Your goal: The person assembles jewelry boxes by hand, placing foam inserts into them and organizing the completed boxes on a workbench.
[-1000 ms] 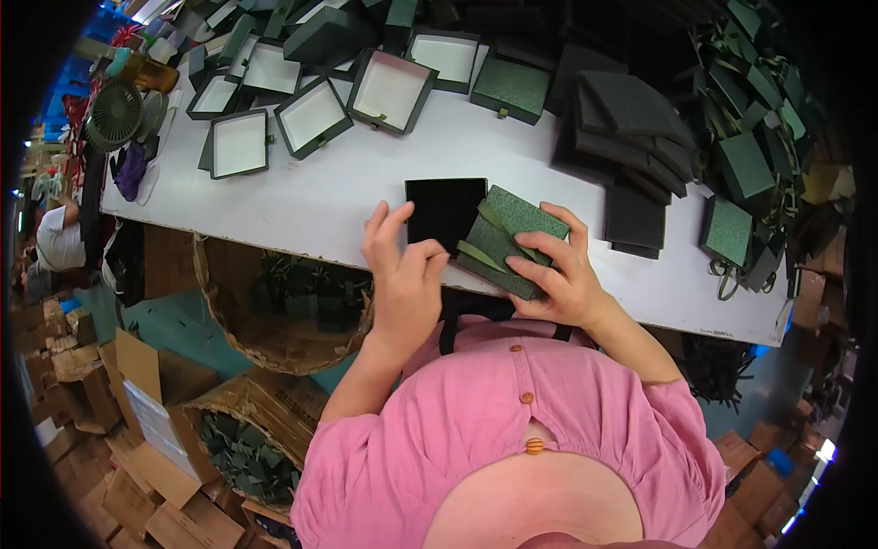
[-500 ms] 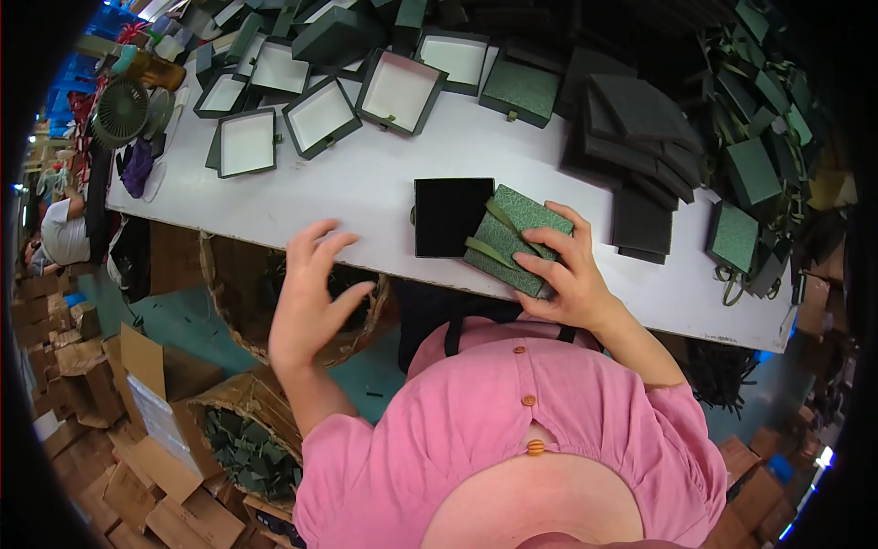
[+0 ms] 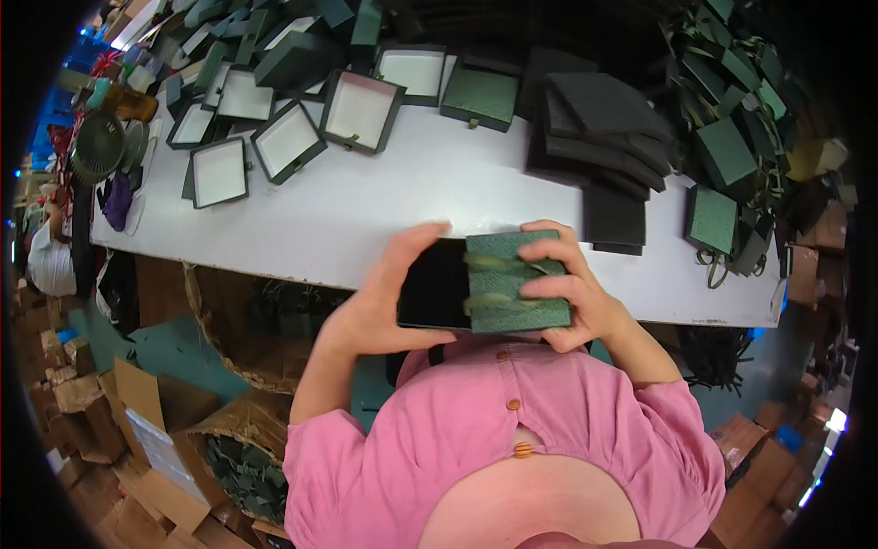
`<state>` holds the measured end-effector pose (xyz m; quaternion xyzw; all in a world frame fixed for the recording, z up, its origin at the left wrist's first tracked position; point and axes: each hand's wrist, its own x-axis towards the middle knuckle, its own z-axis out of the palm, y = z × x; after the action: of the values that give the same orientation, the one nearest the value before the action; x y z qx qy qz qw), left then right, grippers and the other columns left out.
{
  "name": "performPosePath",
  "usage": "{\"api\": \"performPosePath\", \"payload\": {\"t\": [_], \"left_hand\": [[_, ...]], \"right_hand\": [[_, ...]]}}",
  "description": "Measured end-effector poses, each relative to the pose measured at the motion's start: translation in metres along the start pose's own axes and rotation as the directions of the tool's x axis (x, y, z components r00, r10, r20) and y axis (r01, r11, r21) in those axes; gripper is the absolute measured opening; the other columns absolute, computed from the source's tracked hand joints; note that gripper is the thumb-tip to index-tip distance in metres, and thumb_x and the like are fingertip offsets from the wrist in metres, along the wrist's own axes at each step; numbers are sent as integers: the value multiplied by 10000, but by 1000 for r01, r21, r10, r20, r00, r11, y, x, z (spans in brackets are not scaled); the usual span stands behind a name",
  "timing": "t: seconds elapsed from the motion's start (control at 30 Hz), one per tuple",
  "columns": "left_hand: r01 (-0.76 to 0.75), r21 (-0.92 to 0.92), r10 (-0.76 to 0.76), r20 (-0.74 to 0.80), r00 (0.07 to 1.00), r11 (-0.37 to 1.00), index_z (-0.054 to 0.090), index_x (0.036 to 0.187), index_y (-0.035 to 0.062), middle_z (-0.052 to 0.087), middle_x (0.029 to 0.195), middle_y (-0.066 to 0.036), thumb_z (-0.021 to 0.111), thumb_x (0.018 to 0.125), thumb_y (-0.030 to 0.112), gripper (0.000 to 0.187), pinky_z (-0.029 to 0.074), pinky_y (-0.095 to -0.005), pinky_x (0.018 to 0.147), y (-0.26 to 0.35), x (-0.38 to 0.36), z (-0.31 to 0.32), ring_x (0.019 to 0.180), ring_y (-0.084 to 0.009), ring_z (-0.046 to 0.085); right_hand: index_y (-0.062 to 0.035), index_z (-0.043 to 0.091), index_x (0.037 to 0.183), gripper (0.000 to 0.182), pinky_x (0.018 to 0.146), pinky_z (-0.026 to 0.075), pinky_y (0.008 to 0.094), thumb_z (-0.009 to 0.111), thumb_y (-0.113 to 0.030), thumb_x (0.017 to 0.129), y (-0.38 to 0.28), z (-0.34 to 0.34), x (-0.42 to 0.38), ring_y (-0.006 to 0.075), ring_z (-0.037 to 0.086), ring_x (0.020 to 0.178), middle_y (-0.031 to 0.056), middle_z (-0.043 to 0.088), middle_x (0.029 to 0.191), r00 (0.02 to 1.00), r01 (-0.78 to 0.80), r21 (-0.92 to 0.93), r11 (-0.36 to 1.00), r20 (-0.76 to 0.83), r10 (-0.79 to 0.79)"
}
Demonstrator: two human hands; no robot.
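Note:
In front of my body, over the table's near edge, I hold the two parts of a box. My right hand (image 3: pixel 581 297) is wrapped round a green patterned box sleeve (image 3: pixel 508 314) with green ribbons across its top. My left hand (image 3: pixel 380 297) grips a box drawer (image 3: pixel 434 284) with a black inside, thumb along the near side and fingers at the far side. The drawer's right end meets the sleeve's left opening; how deep it sits inside is hidden.
Several white-lined drawers (image 3: pixel 219 174) lie at the back left of the table (image 3: pixel 302 215). Black foam pads (image 3: pixel 608 119) are stacked at the back right, beside a heap of green boxes with ribbons (image 3: pixel 727 151). A small fan (image 3: pixel 99 146) stands at the far left; cartons (image 3: pixel 169 439) crowd the floor.
My left hand has come right and taken hold of the drawer, which lay on the table. The sleeve has straightened and now lines up with the drawer, both nearer my body.

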<state>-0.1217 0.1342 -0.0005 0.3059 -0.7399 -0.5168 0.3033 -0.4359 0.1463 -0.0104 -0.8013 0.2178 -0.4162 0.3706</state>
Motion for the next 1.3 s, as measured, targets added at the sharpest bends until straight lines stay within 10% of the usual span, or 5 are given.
{"api": "performPosePath", "payload": {"t": [0.2, 0.43, 0.6, 1.13, 1.3], "left_hand": [[-277, -40, 257, -272, 928, 960, 240, 1601, 74, 181, 1657, -271, 973, 621, 367, 1258, 315, -499, 1184, -12, 10, 51, 1537, -393, 235], [440, -95, -419, -535, 734, 893, 449, 1472, 7, 487, 1374, -135, 838, 648, 235, 939, 403, -403, 1086, 64, -109, -48, 1266, -279, 517], [753, 649, -267, -710, 651, 108, 481, 1471, 66, 416, 1554, -202, 819, 803, 256, 773, 255, -523, 1207, 36, -138, -81, 1485, -430, 277], [-474, 712, 430, 263, 864, 517, 550, 1441, 178, 459, 1543, -116, 859, 665, 37, 847, 382, -522, 1161, -2, 253, 24, 1433, -372, 415], [-259, 290, 345, -303, 889, 921, 475, 1424, 42, 633, 1274, -143, 740, 869, 129, 622, 534, -368, 945, 14, 284, -2, 1125, -278, 659]], "right_hand": [[-194, 632, 1304, 614, 1142, 294, 654, 839, -342, 745, 2, 43, 14, 559, 266, 1431, 260, 301, 1567, 999, 25, -1, 1000, -25, -25], [-87, 670, 1114, 443, 893, 481, 444, 750, 70, 707, -8, -46, -17, 335, 597, 1028, 105, 617, 1087, 938, -180, -742, 646, -327, -114], [-116, 614, 1302, 662, 1125, 349, 557, 844, -26, 688, -1, -90, -25, 426, 396, 1415, 179, 438, 1489, 891, -300, -849, 434, -412, -190], [-80, 392, 1509, 917, 1132, 409, 455, 842, -98, 710, 30, -138, 46, 352, 475, 1372, 156, 482, 1489, 923, -377, -844, 382, -309, 230], [-18, 569, 1313, 501, 1014, 495, 377, 734, -103, 848, 36, -181, 30, 320, 640, 1138, 169, 644, 1264, 799, -491, -623, 609, -601, 29]]}}
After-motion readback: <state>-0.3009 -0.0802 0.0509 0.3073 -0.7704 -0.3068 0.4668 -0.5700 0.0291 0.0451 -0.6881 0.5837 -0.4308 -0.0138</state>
